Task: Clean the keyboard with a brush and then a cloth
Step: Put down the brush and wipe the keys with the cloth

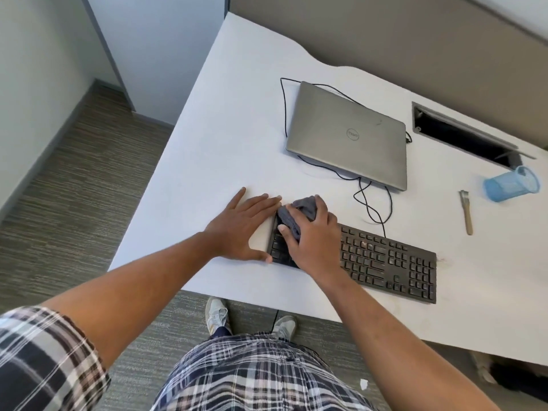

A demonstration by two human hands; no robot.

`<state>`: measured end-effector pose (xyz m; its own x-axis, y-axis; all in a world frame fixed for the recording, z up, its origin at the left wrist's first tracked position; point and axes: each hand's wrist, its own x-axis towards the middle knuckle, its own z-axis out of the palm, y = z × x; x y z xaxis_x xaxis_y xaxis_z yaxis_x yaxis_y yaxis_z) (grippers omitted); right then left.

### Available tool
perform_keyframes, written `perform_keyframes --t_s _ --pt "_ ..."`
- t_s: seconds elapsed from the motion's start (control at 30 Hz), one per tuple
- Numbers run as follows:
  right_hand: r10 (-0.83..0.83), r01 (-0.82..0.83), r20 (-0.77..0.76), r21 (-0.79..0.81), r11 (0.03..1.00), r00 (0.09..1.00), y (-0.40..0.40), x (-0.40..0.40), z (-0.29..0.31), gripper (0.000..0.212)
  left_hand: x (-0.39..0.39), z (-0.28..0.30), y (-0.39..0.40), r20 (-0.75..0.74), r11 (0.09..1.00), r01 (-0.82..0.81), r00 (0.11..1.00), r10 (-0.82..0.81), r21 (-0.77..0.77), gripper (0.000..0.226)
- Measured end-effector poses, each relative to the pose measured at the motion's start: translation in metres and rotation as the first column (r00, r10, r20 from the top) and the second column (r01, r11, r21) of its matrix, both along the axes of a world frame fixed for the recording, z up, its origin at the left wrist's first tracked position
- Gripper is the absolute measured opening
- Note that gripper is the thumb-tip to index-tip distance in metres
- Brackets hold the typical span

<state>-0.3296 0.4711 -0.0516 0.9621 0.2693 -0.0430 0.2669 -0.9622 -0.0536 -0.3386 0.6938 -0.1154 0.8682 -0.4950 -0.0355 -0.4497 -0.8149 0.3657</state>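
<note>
Brushing looks finished, since the tan-handled brush [466, 213] lies unheld at three o'clock on the white desk [225, 120], while the right hand [311, 235] presses a bunched grey cloth [299, 212] in a curled grip onto the black keyboard's [385, 262] nine-o'clock end, which the flat, open left hand [240, 226] steadies; most keys look unwiped.

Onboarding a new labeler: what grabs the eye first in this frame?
First, the two hands at the left end of the black keyboard: the right hand grips a grey cloth on the keys, while the left hand lies flat beside it, steadying that end. Next, the closed silver Dell laptop behind, then the brush lying unused by a tipped blue mesh cup at right.
</note>
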Motion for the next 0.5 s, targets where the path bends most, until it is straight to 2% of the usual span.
perform_keyframes --t_s 0.13,0.3,0.5 --pt "0.073 -0.079 0.146 0.033 0.996 0.987 0.001 0.013 -0.004 0.031 0.001 -0.002 -0.001 -0.006 0.999 -0.006 1.0 0.006 0.036 0.13" --pt "0.131 -0.132 0.121 -0.003 0.991 0.984 0.017 0.04 0.007 0.027 0.001 0.002 0.0 -0.018 0.999 -0.009 1.0 0.009 0.041 0.13" --pt "0.302 -0.281 0.208 -0.127 0.951 0.93 -0.001 0.028 0.008 0.012 0.001 0.001 0.0 -0.008 1.0 -0.016 1.0 0.017 0.023 0.129"
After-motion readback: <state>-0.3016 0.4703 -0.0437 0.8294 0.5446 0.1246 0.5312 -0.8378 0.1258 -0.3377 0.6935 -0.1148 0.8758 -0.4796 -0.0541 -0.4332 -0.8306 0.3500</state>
